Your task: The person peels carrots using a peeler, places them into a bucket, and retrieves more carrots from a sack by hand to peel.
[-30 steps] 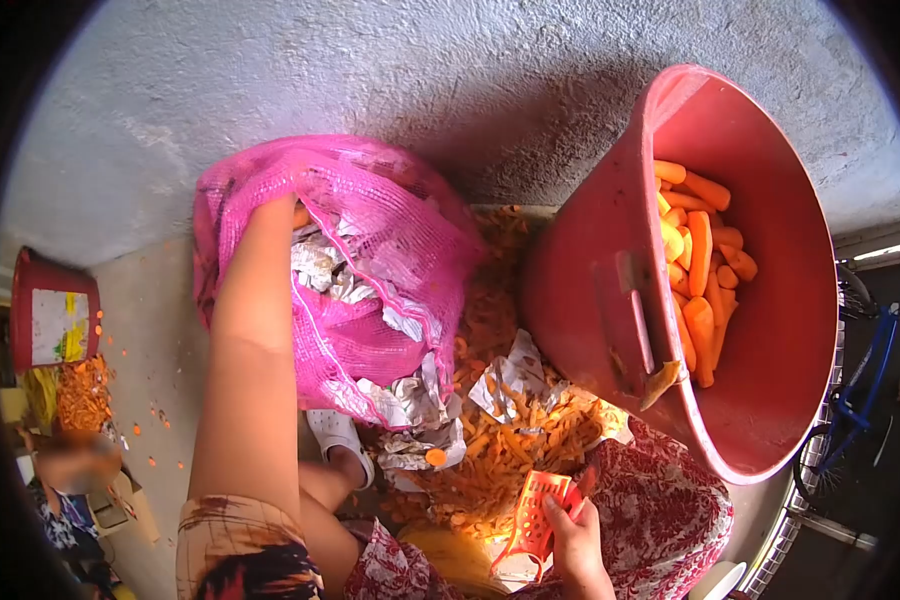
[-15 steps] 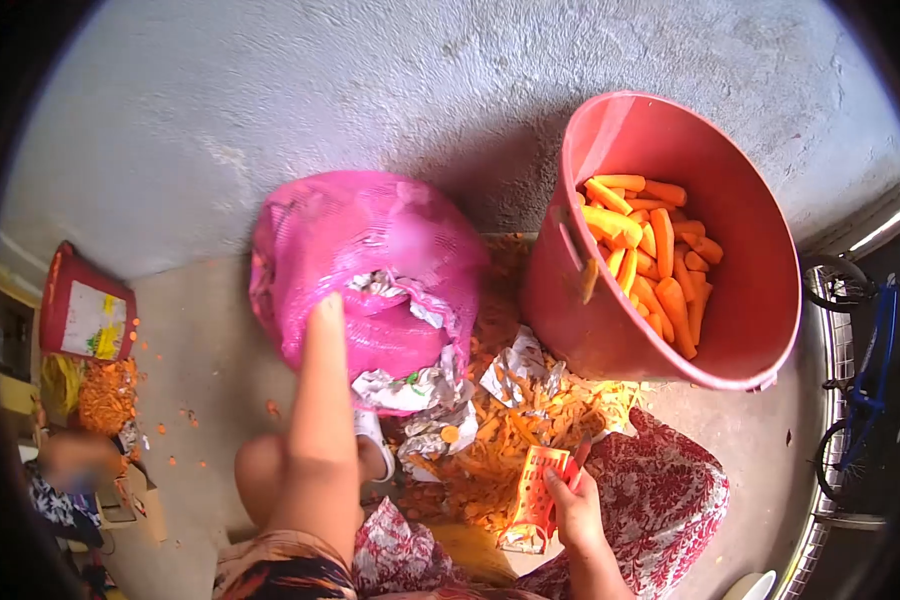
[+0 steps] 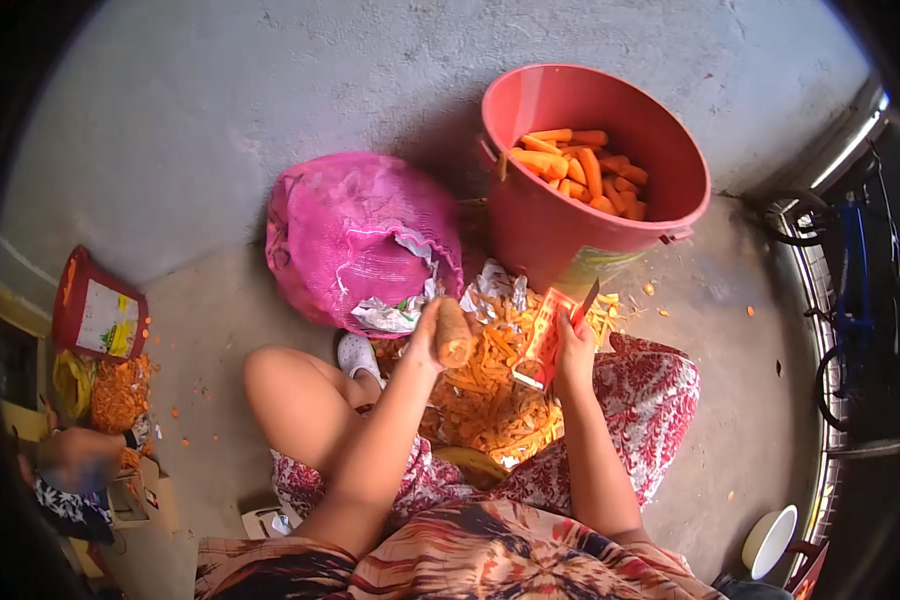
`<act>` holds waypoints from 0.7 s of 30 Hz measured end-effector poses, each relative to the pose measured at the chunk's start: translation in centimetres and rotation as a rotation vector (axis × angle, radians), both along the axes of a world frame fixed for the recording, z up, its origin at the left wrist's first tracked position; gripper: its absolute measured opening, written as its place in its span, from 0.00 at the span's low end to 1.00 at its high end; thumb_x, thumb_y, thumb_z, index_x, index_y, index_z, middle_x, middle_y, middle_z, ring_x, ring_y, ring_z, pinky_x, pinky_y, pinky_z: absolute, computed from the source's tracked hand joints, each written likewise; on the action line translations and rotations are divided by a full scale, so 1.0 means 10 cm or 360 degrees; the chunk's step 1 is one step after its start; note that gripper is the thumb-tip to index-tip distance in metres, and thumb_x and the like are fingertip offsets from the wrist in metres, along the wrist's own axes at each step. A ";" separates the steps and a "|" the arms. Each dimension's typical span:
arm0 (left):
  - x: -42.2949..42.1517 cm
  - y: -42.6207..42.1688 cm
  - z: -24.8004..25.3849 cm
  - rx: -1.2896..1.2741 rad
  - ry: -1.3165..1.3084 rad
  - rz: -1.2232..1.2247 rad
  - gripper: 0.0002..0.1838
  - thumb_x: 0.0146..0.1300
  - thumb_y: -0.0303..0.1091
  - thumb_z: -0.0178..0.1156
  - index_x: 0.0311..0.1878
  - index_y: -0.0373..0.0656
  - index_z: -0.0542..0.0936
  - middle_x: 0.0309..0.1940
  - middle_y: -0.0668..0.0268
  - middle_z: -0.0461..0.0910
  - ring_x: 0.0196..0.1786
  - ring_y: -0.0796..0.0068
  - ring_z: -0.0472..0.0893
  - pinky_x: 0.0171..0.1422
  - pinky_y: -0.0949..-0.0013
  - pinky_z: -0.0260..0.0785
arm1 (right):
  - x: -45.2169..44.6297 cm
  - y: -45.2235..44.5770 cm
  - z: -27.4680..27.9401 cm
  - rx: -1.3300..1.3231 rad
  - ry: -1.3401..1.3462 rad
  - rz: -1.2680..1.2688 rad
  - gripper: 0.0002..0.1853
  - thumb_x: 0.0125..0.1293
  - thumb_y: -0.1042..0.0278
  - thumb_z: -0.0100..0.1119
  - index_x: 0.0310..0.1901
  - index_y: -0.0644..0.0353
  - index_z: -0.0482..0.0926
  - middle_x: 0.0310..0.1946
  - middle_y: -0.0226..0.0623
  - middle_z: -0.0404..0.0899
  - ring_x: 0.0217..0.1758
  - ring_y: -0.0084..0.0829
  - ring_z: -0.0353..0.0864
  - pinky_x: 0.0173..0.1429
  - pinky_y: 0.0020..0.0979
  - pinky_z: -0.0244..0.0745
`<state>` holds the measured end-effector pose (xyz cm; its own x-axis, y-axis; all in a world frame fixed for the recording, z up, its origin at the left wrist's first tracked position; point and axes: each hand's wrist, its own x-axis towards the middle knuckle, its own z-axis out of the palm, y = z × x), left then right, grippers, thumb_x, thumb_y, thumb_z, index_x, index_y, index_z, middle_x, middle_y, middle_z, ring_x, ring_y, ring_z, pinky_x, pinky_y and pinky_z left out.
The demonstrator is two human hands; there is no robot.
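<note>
My left hand [image 3: 426, 335] is closed around a thick, dull-skinned carrot [image 3: 454, 336], its blunt end facing me. In my right hand [image 3: 574, 350] is a flat orange slotted grater [image 3: 541, 338], with a narrow dark blade [image 3: 591, 298] sticking up beside it, probably a knife. Both hands are above a heap of carrot peelings [image 3: 495, 400] between my legs. The pink mesh sack [image 3: 310, 240], its mouth open and lined with newspaper, leans beyond my left hand. Beyond my right hand stands a red tub [image 3: 540, 235] with peeled carrots [image 3: 588, 172] inside.
At far left, a person [image 3: 75, 470] sits near a red bucket [image 3: 110, 310], a heap of orange pieces [image 3: 120, 395] and a cardboard box [image 3: 150, 500]. A white basin [image 3: 770, 540] lies at lower right. A blue bicycle [image 3: 854, 270] is at the right edge, beyond a metal track.
My left hand has come back from the pink sack with a carrot in it, now near my right hand. The right hand keeps the grater, raised slightly. My view has shifted.
</note>
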<state>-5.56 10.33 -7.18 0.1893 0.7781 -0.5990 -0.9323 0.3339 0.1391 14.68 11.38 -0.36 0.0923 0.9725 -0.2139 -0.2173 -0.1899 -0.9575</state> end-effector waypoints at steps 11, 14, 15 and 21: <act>0.78 -0.76 0.73 0.0003 -0.0113 -0.0058 0.15 0.59 0.46 0.47 0.38 0.43 0.72 0.23 0.66 0.75 0.22 0.72 0.75 0.22 0.73 0.70 | -0.06 -0.29 0.26 0.0205 0.0111 0.0049 0.08 0.64 0.68 0.43 0.30 0.58 0.70 0.20 0.19 0.66 0.21 0.11 0.61 0.25 0.17 0.58; 0.78 -0.84 0.95 0.0021 0.0101 0.0088 0.16 0.56 0.48 0.51 0.36 0.44 0.71 0.24 0.67 0.73 0.25 0.72 0.74 0.25 0.69 0.69 | -0.04 -0.30 0.19 0.0185 0.0300 0.0103 0.08 0.64 0.65 0.44 0.34 0.60 0.71 0.23 0.22 0.68 0.23 0.14 0.64 0.28 0.19 0.61; 0.77 -0.84 1.03 0.0008 0.0202 0.0150 0.16 0.56 0.49 0.52 0.36 0.45 0.71 0.25 0.67 0.73 0.26 0.71 0.74 0.26 0.68 0.70 | -0.03 -0.30 0.19 0.0179 0.0366 0.0128 0.09 0.64 0.65 0.45 0.36 0.61 0.72 0.26 0.24 0.70 0.25 0.15 0.66 0.30 0.19 0.63; 0.29 -0.63 0.35 0.0435 0.0273 0.0631 0.09 0.46 0.30 0.54 0.33 0.43 0.69 0.32 0.64 0.72 0.39 0.68 0.73 0.48 0.63 0.67 | -0.11 -0.56 0.23 0.0055 -0.0244 0.0307 0.06 0.59 0.73 0.45 0.28 0.61 0.71 0.16 0.23 0.66 0.19 0.15 0.63 0.23 0.20 0.61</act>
